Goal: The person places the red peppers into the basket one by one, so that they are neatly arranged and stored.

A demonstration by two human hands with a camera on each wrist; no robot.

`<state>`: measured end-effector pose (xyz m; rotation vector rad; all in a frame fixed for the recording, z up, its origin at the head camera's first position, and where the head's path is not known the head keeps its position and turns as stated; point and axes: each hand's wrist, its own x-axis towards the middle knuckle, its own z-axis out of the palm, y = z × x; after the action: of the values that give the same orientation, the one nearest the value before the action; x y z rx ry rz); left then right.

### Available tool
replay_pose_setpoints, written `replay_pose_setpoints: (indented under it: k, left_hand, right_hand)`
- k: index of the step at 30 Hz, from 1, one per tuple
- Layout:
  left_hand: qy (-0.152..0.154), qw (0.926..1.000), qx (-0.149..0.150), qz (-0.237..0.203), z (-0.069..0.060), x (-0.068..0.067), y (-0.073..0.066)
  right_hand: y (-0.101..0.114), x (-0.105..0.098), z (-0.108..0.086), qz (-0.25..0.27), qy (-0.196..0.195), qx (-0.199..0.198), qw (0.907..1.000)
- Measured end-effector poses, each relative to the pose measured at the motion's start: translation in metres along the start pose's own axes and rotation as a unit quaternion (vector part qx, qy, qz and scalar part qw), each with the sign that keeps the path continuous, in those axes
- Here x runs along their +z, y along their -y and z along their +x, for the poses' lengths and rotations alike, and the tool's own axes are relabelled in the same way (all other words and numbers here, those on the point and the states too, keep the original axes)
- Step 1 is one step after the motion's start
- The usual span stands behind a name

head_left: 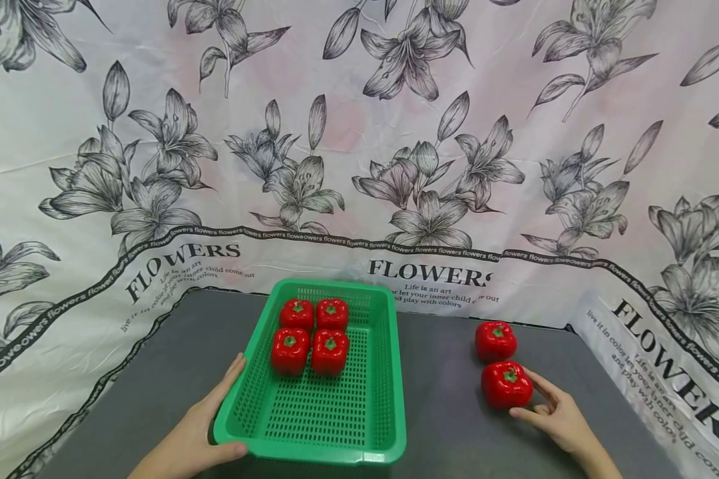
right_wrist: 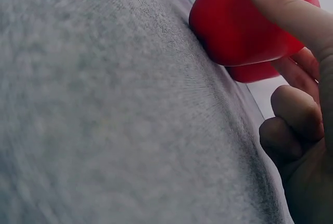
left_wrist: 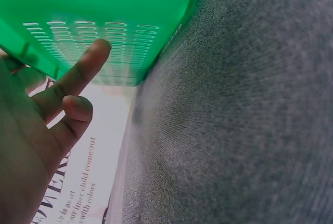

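Observation:
In the head view, my left hand [head_left: 194, 429] rests at the near left corner of a green plastic basket [head_left: 400, 399], its fingers stretched along the side and the thumb by the front rim. The left wrist view shows extended fingers [left_wrist: 78, 78] against the slotted wall. Two red bell peppers [head_left: 296, 314] [head_left: 332, 314] sit behind two more [head_left: 290, 351] [head_left: 330, 352] inside the basket. To the right, my right hand [head_left: 560, 418] holds a red bell pepper [head_left: 506, 384] between thumb and fingers, low over or on the table. Another red bell pepper [head_left: 495, 340] stands just behind it.
A dark grey cloth-like tabletop [head_left: 437, 399] lies under everything. White flower-printed fabric [head_left: 347, 199] with lettering hangs behind the table and along both sides. A gap of tabletop separates the basket from the two peppers at right.

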<state>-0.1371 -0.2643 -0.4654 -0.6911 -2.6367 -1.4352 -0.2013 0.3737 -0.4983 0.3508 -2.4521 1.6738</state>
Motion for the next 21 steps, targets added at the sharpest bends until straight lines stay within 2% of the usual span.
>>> replay_pose_setpoints:
  k: [5, 14, 21]
  left_hand:
    - [-0.009, 0.9998, 0.012, 0.013, -0.0001, 0.0003, -0.0002]
    - [0.006, 0.9997, -0.021, -0.012, 0.001, -0.0008, 0.003]
    - [0.005, 0.9998, -0.015, -0.01, 0.0007, -0.001, 0.0009]
  right_hand:
    - [0.0008, 0.0011, 0.0024, -0.016, -0.005, 0.001, 0.9999]
    - [0.0046, 0.0016, 0.0042, -0.056, -0.001, 0.003, 0.9985]
    - [0.0093, -0.0021, 0.0022, -0.075, 0.008, -0.006, 0.9971]
